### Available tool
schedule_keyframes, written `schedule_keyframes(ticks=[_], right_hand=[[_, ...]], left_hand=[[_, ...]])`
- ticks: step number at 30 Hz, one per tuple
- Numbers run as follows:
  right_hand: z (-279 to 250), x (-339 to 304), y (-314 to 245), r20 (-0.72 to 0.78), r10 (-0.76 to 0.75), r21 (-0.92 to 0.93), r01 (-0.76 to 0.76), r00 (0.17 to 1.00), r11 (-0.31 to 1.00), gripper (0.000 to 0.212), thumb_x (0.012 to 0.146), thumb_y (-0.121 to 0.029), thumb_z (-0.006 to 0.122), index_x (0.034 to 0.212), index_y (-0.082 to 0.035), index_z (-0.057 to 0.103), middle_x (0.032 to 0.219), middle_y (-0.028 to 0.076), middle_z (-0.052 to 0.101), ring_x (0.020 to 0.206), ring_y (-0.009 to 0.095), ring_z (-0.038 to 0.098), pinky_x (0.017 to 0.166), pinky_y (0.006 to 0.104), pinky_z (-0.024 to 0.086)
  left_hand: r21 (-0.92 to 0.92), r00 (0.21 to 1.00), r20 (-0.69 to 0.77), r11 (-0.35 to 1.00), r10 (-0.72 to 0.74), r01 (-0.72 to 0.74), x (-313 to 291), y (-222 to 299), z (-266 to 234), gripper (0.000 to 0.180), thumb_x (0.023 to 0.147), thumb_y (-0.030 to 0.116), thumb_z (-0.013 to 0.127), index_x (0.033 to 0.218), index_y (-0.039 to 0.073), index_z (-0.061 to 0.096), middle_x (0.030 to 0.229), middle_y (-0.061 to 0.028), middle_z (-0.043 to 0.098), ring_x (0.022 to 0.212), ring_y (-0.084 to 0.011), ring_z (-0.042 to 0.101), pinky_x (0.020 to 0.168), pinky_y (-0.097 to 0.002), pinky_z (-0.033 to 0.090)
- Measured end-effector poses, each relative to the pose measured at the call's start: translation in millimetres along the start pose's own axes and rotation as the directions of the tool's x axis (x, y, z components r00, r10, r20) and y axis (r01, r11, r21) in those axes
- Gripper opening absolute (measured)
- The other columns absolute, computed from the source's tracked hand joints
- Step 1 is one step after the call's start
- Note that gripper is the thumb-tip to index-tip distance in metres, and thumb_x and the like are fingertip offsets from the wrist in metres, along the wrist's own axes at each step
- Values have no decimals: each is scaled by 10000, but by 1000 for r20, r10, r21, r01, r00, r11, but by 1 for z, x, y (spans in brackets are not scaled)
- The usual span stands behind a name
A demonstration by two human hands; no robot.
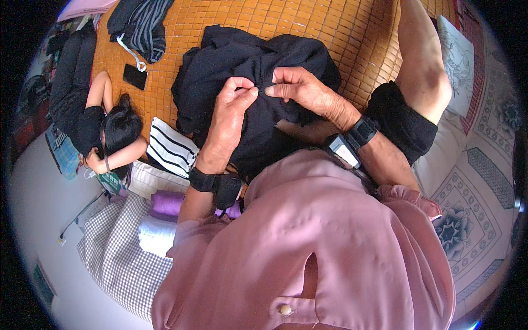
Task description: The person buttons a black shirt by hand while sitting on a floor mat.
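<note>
A large black cloth (220, 63) lies bunched over my lap and the mat in front of me. Above it, my left hand (230, 115) is closed in a pinch, thumb against curled fingers. My right hand (302, 92) pinches too, its thumb and forefinger pointing at the left fingertips across a small gap. Whatever sits between the fingers of either hand is too small to make out. Dark straps circle both wrists, and a small device (345, 151) with a pale face is by the right one.
An orange-brown tile mat (187, 27) spreads beneath. At left a person in black (93, 124) lies beside a dark phone (135, 77). Dark striped clothing (146, 27), a black-and-white striped cloth (169, 147), a purple roll (166, 202) and a checked cloth (118, 247) lie around. My bent leg (423, 66) stands at right.
</note>
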State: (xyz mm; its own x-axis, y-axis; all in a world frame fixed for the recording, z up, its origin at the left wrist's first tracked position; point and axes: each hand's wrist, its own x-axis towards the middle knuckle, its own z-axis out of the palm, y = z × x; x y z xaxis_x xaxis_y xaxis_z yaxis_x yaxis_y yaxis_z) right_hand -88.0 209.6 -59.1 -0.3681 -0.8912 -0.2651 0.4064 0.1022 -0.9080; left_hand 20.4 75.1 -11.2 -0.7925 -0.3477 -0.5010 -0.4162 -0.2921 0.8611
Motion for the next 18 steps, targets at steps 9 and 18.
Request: schedule_keyframes(ticks=[9,18], right_hand=[[-1,3,6,-27,-69,-40,68,997,997,272,795,-149,616,625,-82,414,584,-74,335,567,49,321,492,230,301],[-2,4,11,-37,-136,-67,133,990,989,248,785,-133,618,633,-69,433,588,-58,367,590,44,327,511,218,315]], left_hand=[[433,969,-56,880,242,-195,0,-4,5,61,805,37,547,854,16,517,703,2,534,621,-47,460,572,-205,393],[533,963,-48,822,267,-201,-1,-7,3,121,730,34,628,828,8,562,748,-54,577,640,-117,554,605,-244,445]])
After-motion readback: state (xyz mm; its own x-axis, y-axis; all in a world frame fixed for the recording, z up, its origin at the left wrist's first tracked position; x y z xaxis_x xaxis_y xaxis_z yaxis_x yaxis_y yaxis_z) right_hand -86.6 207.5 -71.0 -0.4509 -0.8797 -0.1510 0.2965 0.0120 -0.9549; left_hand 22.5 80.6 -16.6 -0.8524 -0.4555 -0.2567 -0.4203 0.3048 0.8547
